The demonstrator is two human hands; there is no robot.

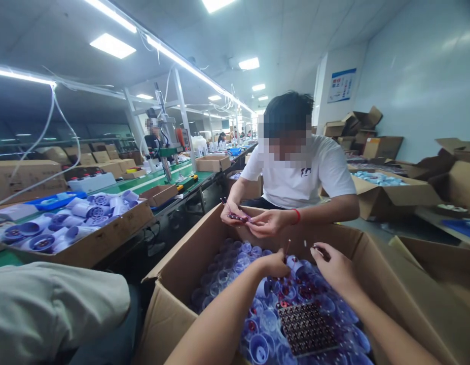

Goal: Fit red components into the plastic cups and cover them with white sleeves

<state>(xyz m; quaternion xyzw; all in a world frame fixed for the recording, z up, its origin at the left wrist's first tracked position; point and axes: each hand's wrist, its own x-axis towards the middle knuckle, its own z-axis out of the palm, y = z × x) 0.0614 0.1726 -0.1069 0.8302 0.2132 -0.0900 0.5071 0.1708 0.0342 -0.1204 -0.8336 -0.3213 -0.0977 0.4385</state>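
My left hand point(276, 263) is over the open cardboard box point(189, 299), its fingers closed and partly hidden. A thin reddish piece shows at its fingertips, too small to name. To its right, my right hand point(335, 266) pinches a small dark part point(321, 250). Below both hands lie many translucent purple plastic cups point(259, 347), some with red pieces inside. A dark tray of small round parts point(306, 327) rests tilted on the cups. Loose dark red parts point(306, 291) are scattered just beyond it.
Across the box sits a co-worker point(295, 177) whose hands point(253, 220) hold a strip of dark parts. At left, a carton of purple cups point(101, 228) stands on the green conveyor bench point(181, 187). More cartons point(398, 195) are at right. Grey fabric point(56, 309) fills the lower left.
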